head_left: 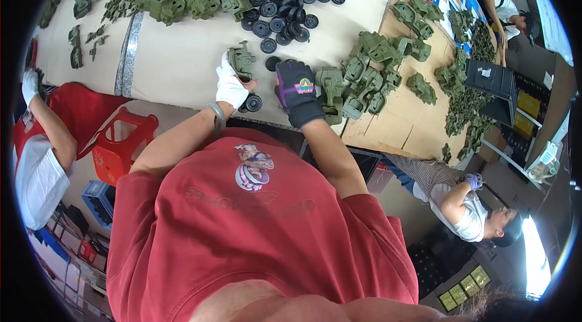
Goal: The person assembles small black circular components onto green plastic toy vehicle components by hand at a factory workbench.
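Your left hand [229, 82], in the white glove, is closed around a green toy car body [242, 60], holding it above the tabletop [179, 58] close to its near edge. One black wheel [253, 102] sits below your thumb, right by that edge; whether your thumb touches it, you can't tell from here. If your wrist swings down, that wheel could be knocked over the edge. Your right hand [296, 86], in the dark glove, is back-up by the near edge, fingers mostly hidden, so whether it grips anything can't be told. A loose wheel [273, 64] lies just beside its fingertips and could roll if brushed. To its right a second car body [330, 87] stands close by, before a heap of green bodies [371, 73]; a sideways sweep of that hand might push it off the near edge. Toward the far edge, the wheel pile [279, 4] is loosely stacked and could spill if bumped.
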Demonstrator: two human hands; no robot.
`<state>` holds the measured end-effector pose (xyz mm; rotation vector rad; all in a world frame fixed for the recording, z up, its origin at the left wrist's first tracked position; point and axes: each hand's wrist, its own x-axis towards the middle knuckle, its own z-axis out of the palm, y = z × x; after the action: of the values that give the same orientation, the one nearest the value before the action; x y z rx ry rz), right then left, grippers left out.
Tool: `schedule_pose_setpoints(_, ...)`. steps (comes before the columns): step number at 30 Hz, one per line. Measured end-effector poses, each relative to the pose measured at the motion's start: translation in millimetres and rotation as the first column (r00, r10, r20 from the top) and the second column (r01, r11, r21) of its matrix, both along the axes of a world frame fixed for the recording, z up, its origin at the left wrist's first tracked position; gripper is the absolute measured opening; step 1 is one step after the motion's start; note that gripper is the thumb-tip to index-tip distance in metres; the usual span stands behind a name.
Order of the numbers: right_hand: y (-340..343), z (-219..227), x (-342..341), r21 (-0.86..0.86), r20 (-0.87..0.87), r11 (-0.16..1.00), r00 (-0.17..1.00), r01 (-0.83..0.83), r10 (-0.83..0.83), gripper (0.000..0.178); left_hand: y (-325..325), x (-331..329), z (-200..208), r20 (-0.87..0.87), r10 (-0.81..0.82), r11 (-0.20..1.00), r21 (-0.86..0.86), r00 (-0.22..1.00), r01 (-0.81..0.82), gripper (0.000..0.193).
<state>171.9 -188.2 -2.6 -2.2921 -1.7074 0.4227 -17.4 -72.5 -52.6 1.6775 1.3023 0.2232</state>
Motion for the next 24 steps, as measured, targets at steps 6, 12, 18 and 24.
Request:
schedule_pose_setpoints(6,-9.8,5.6,-0.3,0.081,-0.219,0.973,0.957,0.214,-0.192,0.046,14.5,-27.6,-17.0,0.250,-0.175,0.966,-0.145,0.952,0.216,0.109)
schedule_pose_setpoints(12,6.8,13.3,5.7,-0.124,-0.039,0.965,0.971,0.229,-0.236,0.037,30.9,-29.9,25.4,-0.068,-0.366,0.919,-0.180,0.928,0.350,0.115)
schedule_pose_setpoints(18,32.0,40.8,-10.6,0.136,-0.275,0.987,0.960,0.083,-0.043,0.041,27.4,-43.4,-14.5,-0.083,-0.387,0.921,-0.090,0.918,0.379,0.121)
schedule_pose_setpoints(24,71.1,29.8,-17.0,0.206,-0.179,0.938,0.931,-0.280,0.318,0.045,22.2,-37.5,-15.1,0.059,-0.338,0.936,-0.082,0.939,0.342,0.120)
